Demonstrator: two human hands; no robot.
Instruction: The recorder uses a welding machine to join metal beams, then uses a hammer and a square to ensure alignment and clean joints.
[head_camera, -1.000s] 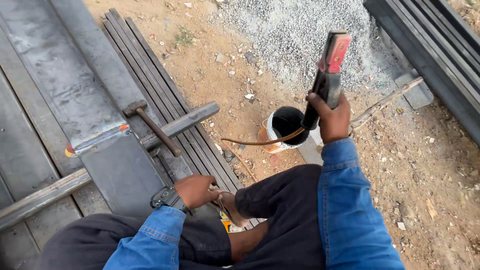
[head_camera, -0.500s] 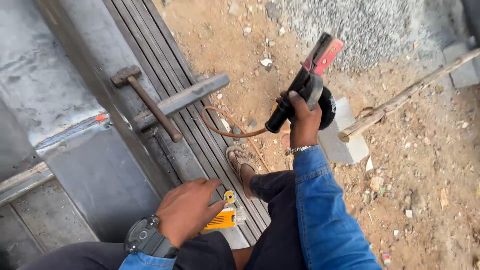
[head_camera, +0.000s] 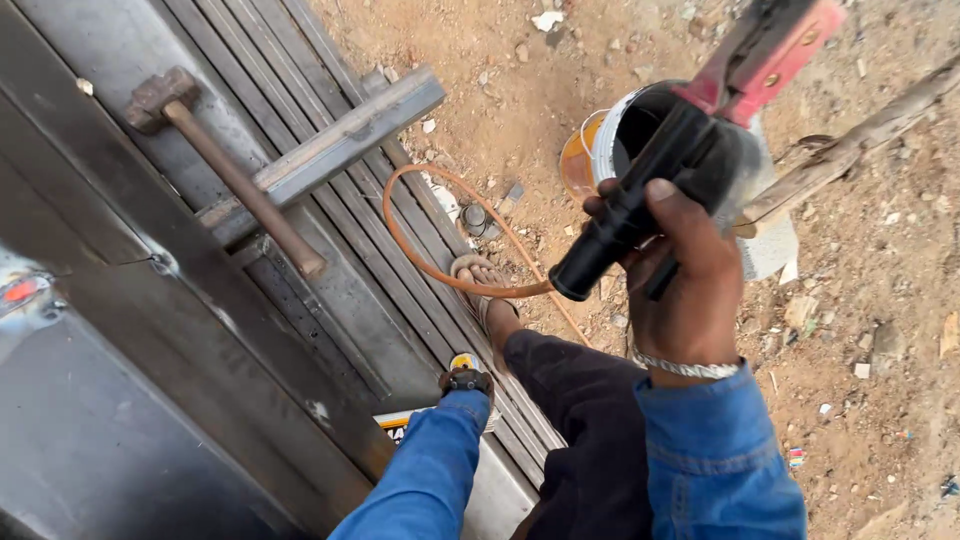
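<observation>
Head view: your right hand (head_camera: 685, 270) is clenched around the black handle of the welding electrode holder (head_camera: 690, 150), raised at the upper right with its red clamp showing no rod. Your left hand sits behind its blue sleeve (head_camera: 425, 470); I cannot tell its grip. No weld has begun on the steel bars (head_camera: 330, 250). Since half a second ago, the holder has come closer, and the left hand has dropped from sight.

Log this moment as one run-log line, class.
right hand: grips black-handled electrode holder with red clamp | left hand: hidden behind blue denim sleeve | rusty wooden-handled hammer: lying on grey steel sheet
</observation>
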